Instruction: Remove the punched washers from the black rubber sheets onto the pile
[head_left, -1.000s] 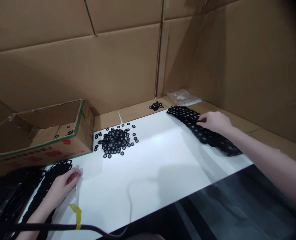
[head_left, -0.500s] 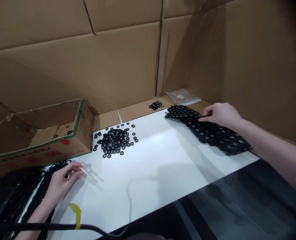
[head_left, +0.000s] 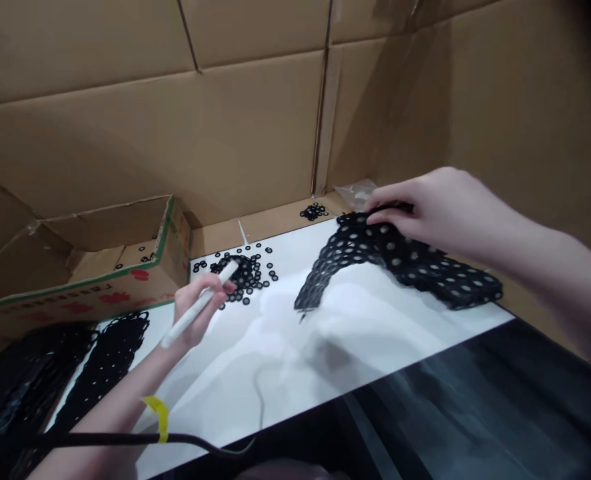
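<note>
My left hand (head_left: 200, 310) is closed around a white pen-like stick (head_left: 195, 313), whose tip points up and to the right over a pile of small black rings (head_left: 242, 270). My right hand (head_left: 415, 207) pinches the upper edge of a black mesh sheet (head_left: 445, 280) patterned with round holes. One part of that sheet hangs down to the left, its lower end just over or touching the white tabletop (head_left: 275, 360); the rest lies along the right side. The exact grip of the right fingertips is partly hidden by the sheet.
An open cardboard box (head_left: 140, 287) with a few rings inside stands at left. Black mesh (head_left: 110, 353) lies below it. A smaller ring cluster (head_left: 314, 212) and a clear plastic bag (head_left: 355, 193) sit at the back. A black cable (head_left: 90, 439) with yellow tape crosses the lower left.
My left hand has moved up and right to the ring pile, the white stick now showing fully. My right hand has lifted part of the mesh sheet, which now hangs to the left.
</note>
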A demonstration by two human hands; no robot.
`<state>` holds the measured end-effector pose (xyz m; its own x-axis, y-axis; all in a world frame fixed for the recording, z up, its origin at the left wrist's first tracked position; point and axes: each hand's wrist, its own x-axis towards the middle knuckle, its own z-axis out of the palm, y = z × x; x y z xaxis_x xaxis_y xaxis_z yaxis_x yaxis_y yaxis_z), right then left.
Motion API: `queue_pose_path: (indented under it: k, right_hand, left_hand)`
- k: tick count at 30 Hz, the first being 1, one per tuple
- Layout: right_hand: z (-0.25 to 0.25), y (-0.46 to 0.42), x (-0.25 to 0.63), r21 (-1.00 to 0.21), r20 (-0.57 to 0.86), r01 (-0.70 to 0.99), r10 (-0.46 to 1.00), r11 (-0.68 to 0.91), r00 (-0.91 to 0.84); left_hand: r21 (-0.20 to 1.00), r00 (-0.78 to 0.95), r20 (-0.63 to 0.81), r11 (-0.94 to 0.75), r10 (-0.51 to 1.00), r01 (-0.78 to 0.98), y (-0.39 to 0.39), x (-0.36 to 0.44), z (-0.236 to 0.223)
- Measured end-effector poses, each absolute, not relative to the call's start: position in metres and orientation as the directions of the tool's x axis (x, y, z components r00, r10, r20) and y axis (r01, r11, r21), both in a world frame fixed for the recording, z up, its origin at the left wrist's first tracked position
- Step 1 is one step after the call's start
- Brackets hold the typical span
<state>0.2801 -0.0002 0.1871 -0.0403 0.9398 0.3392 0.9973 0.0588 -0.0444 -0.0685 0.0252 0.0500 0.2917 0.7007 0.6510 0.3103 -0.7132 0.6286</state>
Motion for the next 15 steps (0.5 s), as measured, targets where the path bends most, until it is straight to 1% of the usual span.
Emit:
queue_pose_path:
  k: [2, 3, 6, 9, 10, 13, 15]
  right_hand:
    - [0.188, -0.003, 0.261, -0.191, 0.334, 0.955, 0.930, 0.225, -0.152]
    - [0.187, -0.004, 0.252, -0.246, 0.368, 0.920, 0.907, 0.306, -0.204]
    - [0.181, -0.001, 0.227, -0.331, 0.442, 0.790, 0.824, 0.516, -0.353]
    - [0.172, 0.004, 0.200, -0.356, 0.463, 0.702, 0.769, 0.617, -0.441]
    - [0.170, 0.004, 0.191, -0.360, 0.461, 0.677, 0.753, 0.642, -0.469]
    - [0.163, 0.005, 0.166, -0.355, 0.508, 0.590, 0.680, 0.725, -0.530]
    - [0.160, 0.005, 0.152, -0.329, 0.572, 0.539, 0.618, 0.776, -0.540]
  left_hand:
    - [0.696, 0.326, 0.613, -0.687, 0.720, 0.207, 0.021, -0.057, 0.055]
    - [0.739, 0.344, 0.575, -0.652, 0.742, 0.170, 0.018, -0.053, 0.058]
    - [0.831, 0.428, 0.463, -0.549, 0.776, 0.095, 0.008, -0.047, 0.064]
    - [0.883, 0.403, 0.361, -0.447, 0.841, 0.142, 0.002, -0.052, 0.058]
    - [0.910, 0.396, 0.315, -0.394, 0.862, 0.133, 0.000, -0.056, 0.053]
    - [0.991, 0.424, 0.131, -0.136, 0.896, -0.019, -0.002, -0.069, 0.033]
    - [0.997, 0.450, 0.019, 0.015, 0.893, -0.071, -0.005, -0.077, 0.020]
